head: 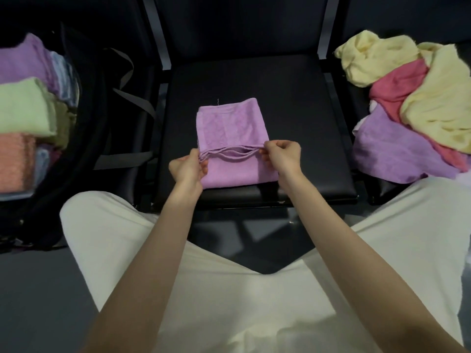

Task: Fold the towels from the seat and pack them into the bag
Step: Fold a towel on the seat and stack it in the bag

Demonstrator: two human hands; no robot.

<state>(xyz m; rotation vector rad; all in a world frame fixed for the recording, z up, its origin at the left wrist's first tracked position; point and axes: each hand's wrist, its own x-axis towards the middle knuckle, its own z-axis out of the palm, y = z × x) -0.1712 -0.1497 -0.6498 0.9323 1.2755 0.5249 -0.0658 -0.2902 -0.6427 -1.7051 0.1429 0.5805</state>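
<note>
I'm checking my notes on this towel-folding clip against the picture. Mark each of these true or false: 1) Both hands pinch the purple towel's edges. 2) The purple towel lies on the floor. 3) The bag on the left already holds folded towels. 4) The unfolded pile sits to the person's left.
1) True: the left hand and right hand each pinch the layered edges of the purple towel.
2) False: it lies on the black seat.
3) True: the bag holds folded towels.
4) False: the unfolded pile sits to the right.
</note>
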